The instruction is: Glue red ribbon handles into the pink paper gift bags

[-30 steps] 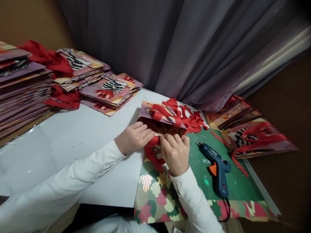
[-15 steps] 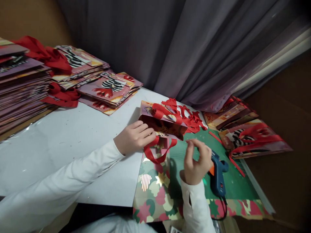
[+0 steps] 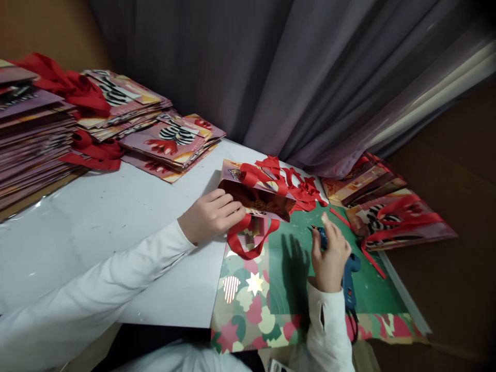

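At the paper gift bag point(image 3: 267, 200), left hand point(image 3: 212, 214) grips its near edge, presumably for steadiness; rightward, right hand point(image 3: 330, 258), grip parted, overhangs the hot-glue gun point(image 3: 348, 290).

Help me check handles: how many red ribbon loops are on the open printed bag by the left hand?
2: one red fabric ribbon loop hangs at the near edge of the open printed paper bag, a second loop lies over its far side.
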`<state>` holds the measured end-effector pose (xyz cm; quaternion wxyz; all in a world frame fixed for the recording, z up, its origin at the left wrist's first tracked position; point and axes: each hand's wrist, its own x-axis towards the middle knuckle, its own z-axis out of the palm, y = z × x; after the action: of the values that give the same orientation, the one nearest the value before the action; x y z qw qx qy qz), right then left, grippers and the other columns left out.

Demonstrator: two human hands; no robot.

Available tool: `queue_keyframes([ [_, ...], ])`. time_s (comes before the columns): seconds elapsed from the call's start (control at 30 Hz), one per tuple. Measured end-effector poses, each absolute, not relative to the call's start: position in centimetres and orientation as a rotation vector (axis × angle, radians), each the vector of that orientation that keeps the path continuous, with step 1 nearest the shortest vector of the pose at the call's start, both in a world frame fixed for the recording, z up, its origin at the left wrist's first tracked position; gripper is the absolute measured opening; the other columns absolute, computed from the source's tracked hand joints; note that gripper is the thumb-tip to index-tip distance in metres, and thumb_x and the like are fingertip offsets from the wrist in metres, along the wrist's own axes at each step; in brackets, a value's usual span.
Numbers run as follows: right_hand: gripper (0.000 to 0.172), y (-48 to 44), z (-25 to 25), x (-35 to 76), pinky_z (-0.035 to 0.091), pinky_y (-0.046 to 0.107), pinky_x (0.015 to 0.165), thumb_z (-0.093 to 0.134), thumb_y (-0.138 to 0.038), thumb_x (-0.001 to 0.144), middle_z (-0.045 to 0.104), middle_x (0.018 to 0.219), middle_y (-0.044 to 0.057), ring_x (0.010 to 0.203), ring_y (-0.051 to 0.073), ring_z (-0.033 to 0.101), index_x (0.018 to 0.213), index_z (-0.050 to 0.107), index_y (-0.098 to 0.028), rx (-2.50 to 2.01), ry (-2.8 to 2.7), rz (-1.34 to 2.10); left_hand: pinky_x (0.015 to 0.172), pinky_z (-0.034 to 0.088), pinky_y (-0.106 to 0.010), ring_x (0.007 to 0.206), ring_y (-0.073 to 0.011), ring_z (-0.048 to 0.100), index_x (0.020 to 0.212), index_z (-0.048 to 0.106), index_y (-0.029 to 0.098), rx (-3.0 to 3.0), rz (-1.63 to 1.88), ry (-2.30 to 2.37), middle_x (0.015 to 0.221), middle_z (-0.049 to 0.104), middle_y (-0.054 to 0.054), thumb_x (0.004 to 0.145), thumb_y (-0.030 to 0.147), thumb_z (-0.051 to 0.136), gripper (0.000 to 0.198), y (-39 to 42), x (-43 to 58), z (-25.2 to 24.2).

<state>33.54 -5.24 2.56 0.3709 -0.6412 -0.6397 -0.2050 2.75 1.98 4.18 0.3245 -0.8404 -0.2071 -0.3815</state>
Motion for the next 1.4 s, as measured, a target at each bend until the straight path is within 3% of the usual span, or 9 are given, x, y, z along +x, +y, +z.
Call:
queue_keyframes([
  [0.07, 0.028, -5.1, 2.5, 33.5, 0.038, 0.038, 0.088, 0.051, -0.04, 0.095, 0.07, 0.111, 0.011, 0.1, 0.023, 0.063, 0.102, 0.069, -0.019, -1.66, -1.638, -0.533, 0.071, 0.048, -0.032, 0.072, -0.0151, 0.062, 0.084, 0.067, 0.017, -2.202, -0.996, -0.55, 0.084, 0.075, -0.002, 0.094, 0.008, 0.05, 0.022, 2.0, 2.7, 4.2],
  [0.2, 0.039, -5.2, 2.7, 33.2, 0.036, 0.034, 0.083, 0.052, -0.035, 0.096, 0.065, 0.063, 0.0, 0.068, 0.017, 0.061, 0.06, 0.059, -0.02, -1.594, -1.615, -0.547, 0.071, 0.048, -0.033, 0.072, -0.0159, 0.062, 0.086, 0.067, 0.015, -2.215, -0.983, -0.554, 0.086, 0.075, -0.003, 0.093, 0.007, 0.051, 0.019, 2.1, 2.6, 4.1],
  [0.33, 0.02, -4.9, 3.2, 32.2, 0.038, 0.034, 0.084, 0.048, -0.027, 0.097, 0.073, 0.095, 0.006, 0.085, 0.018, 0.064, 0.094, 0.066, -0.019, -1.525, -1.736, -0.534, 0.072, 0.047, -0.034, 0.072, -0.017, 0.063, 0.088, 0.068, 0.014, -2.227, -0.972, -0.552, 0.087, 0.075, -0.003, 0.091, 0.006, 0.053, 0.017, 2.2, 2.6, 4.0],
  [0.47, 0.005, -4.3, 3.3, 30.5, 0.035, 0.036, 0.091, 0.061, -0.022, 0.091, 0.074, 0.085, 0.002, 0.089, 0.019, 0.063, 0.087, 0.065, -0.022, -1.315, -1.879, -0.862, 0.075, 0.046, -0.035, 0.072, -0.0177, 0.062, 0.096, 0.069, 0.013, -2.226, -1.012, -0.558, 0.088, 0.075, -0.004, 0.092, 0.009, 0.051, 0.019, 2.2, 2.6, 4.0],
  [0.8, 0.025, -2.4, 2.3, 26.8, 0.014, 0.037, 0.107, 0.061, -0.019, 0.091, 0.075, 0.113, 0.002, 0.116, 0.019, 0.053, 0.115, 0.068, -0.024, -1.148, -1.841, -1.283, 0.072, 0.04, -0.038, 0.074, -0.0185, 0.059, 0.101, 0.068, 0.014, -2.345, -1.178, -0.697, 0.09, 0.076, -0.005, 0.092, 0.012, 0.043, 0.027, 2.1, 1.6, 5.4],
  [1.0, 0.021, -1.0, 3.1, 25.0, 0.011, 0.041, 0.107, 0.054, -0.018, 0.095, 0.075, 0.093, -0.002, 0.121, 0.023, 0.054, 0.099, 0.072, -0.028, -1.08, -1.996, -0.968, 0.074, 0.042, -0.037, 0.076, -0.0203, 0.058, 0.099, 0.07, 0.012, -2.359, -1.082, -0.532, 0.088, 0.075, -0.006, 0.094, 0.015, 0.043, 0.027, 1.6, 2.1, 5.3],
  [1.17, 0.025, -1.6, 3.0, 23.7, 0.017, 0.042, 0.104, 0.049, -0.02, 0.098, 0.075, 0.094, 0.001, 0.122, 0.022, 0.051, 0.111, 0.07, -0.026, -1.083, -2.086, -0.803, 0.077, 0.044, -0.037, 0.076, -0.0202, 0.06, 0.093, 0.071, 0.013, -2.269, -0.895, -0.655, 0.085, 0.073, -0.005, 0.092, 0.012, 0.052, 0.019, 0.7, 3.2, 5.1],
  [1.3, 0.023, -2.7, 2.8, 22.7, 0.026, 0.038, 0.097, 0.046, -0.019, 0.1, 0.075, 0.091, 0.002, 0.097, 0.018, 0.06, 0.104, 0.069, -0.019, -1.092, -2.144, -0.777, 0.069, 0.043, -0.035, 0.069, -0.0185, 0.058, 0.088, 0.07, 0.014, -2.286, -0.822, -0.732, 0.075, 0.069, -0.004, 0.092, 0.01, 0.052, 0.019, -0.1, 3.9, 4.6],
  [1.4, 0.026, -3.0, 3.0, 22.6, 0.031, 0.034, 0.09, 0.043, -0.017, 0.101, 0.072, 0.076, 0.0, 0.069, 0.014, 0.054, 0.097, 0.068, -0.018, -1.108, -2.16, -0.743, 0.061, 0.039, -0.034, 0.059, -0.0167, 0.053, 0.083, 0.069, 0.016, -2.315, -0.837, -0.75, 0.064, 0.064, 0.0, 0.094, 0.011, 0.051, 0.021, -0.2, 3.8, 4.5],
])
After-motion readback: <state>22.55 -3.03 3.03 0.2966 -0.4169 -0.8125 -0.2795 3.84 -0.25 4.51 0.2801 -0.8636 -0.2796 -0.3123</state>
